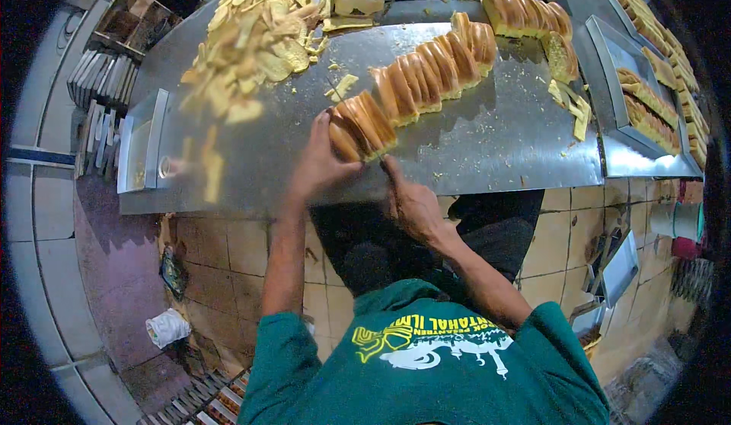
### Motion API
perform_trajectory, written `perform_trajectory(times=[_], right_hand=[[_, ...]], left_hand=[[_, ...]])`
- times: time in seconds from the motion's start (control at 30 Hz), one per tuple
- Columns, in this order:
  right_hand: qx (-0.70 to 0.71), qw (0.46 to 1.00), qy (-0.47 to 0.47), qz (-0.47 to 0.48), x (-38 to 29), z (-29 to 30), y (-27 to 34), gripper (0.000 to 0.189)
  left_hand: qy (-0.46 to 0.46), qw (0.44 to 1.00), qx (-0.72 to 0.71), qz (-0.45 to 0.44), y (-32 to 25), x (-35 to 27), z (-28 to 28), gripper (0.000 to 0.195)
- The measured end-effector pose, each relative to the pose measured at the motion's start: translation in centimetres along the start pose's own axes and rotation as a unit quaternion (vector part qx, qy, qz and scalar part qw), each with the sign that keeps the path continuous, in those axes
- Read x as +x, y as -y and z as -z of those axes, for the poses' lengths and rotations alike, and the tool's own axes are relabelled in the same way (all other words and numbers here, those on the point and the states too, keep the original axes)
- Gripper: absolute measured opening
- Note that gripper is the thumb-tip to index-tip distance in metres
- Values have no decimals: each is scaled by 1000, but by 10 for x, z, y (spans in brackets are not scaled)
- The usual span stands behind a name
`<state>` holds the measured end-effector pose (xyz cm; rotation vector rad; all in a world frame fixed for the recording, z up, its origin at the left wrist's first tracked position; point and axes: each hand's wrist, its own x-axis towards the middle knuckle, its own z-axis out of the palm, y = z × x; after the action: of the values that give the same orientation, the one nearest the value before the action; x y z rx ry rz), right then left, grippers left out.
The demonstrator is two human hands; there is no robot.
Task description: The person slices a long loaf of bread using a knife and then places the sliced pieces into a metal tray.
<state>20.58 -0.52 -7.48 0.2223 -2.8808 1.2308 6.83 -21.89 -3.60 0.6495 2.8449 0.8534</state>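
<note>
My left hand (328,165) is closed around the near end of a short block of brown-topped bread (362,128) on the metal table. My right hand (414,199) grips a knife, whose handle is hidden in the fist. The thin knife blade (336,89) shows beyond the block's far side and lies across the bread. Just past the block, a longer row of joined bread (431,73) runs toward the upper right. A small pale bread scrap (342,87) lies by the blade's far end.
A heap of thin bread trimmings (257,42) covers the upper left of the metal table (514,156). More bread (528,16) and offcuts (577,111) are at the right. A metal tray with bread (605,53) stands far right, another tray (154,139) at the left edge.
</note>
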Motion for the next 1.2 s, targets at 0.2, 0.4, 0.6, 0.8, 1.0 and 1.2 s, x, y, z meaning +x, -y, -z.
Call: perform_trajectory(times=[0.2,0.4,0.6,0.8,1.0,1.2], right_hand=[[-4,996,54,-66,-30,16,4,72],[69,996,35,-42,-63,13,-10,72],[40,998,23,-34,-6,17,1,74],[36,999,-3,-8,2,1,-6,70],[3,999,25,-32,4,18,8,67],[-54,993,85,-60,13,53,31,64]], left_hand=[[-25,999,-19,-17,-8,-1,-1,123],[-35,999,-8,-29,-7,0,-6,120],[-27,999,-24,-16,-16,2,-1,117],[2,999,-3,54,-5,-2,-5,125],[-28,999,6,32,-4,-3,-9,120],[-39,999,-1,-1,-2,-2,-7,120]])
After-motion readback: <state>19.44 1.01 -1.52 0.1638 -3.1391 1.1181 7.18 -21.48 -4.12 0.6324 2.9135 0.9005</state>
